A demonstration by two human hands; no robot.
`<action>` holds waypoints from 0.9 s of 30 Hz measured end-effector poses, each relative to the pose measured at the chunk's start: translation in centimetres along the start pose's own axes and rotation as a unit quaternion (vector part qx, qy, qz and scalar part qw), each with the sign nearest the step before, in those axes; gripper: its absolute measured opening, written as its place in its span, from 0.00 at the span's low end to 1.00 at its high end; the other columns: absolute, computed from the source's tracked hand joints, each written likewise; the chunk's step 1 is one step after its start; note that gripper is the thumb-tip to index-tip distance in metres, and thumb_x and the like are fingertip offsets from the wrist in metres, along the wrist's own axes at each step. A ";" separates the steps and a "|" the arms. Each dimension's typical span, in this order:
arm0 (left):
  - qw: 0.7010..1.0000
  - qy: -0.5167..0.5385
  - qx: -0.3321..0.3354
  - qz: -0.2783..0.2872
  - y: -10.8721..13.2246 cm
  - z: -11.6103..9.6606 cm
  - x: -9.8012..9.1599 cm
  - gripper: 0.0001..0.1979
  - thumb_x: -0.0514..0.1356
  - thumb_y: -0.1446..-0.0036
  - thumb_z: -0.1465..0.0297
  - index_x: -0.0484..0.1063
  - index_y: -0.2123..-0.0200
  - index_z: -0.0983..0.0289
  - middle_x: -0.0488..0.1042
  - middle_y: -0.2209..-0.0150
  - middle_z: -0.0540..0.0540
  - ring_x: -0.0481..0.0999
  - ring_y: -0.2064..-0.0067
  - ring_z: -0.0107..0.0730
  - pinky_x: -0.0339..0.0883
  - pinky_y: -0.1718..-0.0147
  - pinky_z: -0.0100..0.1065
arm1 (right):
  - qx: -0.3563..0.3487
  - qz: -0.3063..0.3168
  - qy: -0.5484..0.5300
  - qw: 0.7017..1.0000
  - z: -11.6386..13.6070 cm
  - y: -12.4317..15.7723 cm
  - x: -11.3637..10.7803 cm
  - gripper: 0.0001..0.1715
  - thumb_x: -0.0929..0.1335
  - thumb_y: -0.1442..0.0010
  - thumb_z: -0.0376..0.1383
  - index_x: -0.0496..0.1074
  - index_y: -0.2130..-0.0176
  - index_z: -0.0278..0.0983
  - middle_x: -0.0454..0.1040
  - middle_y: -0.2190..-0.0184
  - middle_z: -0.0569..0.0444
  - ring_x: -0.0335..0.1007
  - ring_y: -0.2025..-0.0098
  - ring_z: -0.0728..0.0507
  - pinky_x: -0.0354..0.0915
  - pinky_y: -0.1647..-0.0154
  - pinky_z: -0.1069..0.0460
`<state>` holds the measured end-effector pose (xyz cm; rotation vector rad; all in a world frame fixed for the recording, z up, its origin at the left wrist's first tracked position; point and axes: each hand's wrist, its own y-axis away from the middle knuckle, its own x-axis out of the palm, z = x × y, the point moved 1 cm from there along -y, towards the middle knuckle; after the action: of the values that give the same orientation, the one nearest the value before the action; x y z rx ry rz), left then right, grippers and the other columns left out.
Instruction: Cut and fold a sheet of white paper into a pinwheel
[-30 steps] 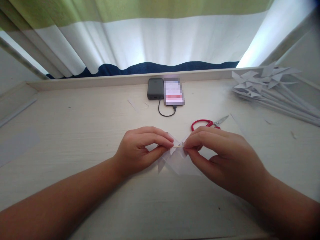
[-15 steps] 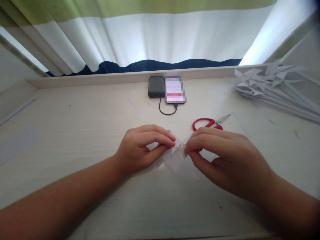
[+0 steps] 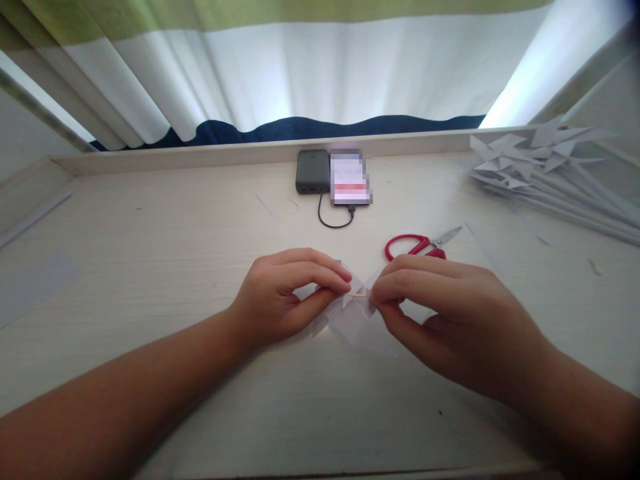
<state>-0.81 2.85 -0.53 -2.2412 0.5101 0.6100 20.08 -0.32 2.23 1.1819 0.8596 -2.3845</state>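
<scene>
A folded white paper pinwheel (image 3: pixel 353 323) lies between my hands just above the table. My left hand (image 3: pixel 287 287) pinches its left part between thumb and fingers. From the right, my right hand (image 3: pixel 445 313) is closed at the fingertips on the end of a thin wooden stick (image 3: pixel 359 295) like a toothpick. That stick spans the short gap between my two sets of fingertips, across the paper's middle. Its ends are hidden by my fingers. Behind my right hand lies a pair of scissors (image 3: pixel 409 245) with red handles, its lower part covered by the hand.
Several white paper pinwheels on paper sticks (image 3: pixel 540 157) are piled at the back right. A black power bank (image 3: pixel 313 172) is beside a cabled phone (image 3: pixel 349 177) at the back. Paper strips (image 3: pixel 37 287) lie at the left. A curtain (image 3: pixel 300 73) hangs behind the table.
Both hands keep nearly the same place and grip on the pinwheel and stick. The whole view has shifted very slightly.
</scene>
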 end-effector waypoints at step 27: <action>0.995 0.098 -0.012 0.017 0.2 -0.2 0.2 0.09 0.63 0.54 0.79 0.74 0.67 0.64 0.77 0.64 0.55 0.77 0.61 0.35 0.74 0.59 0.37 | 0.007 -0.014 -0.004 1.000 -0.2 -0.3 0.3 0.05 0.68 0.45 0.27 0.73 0.68 0.37 0.74 0.73 0.58 0.69 0.71 0.50 0.63 0.70 0.55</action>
<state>-0.71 2.54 -0.70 -2.3330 0.6430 0.4162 19.87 -0.01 1.98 1.1717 0.8628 -2.4196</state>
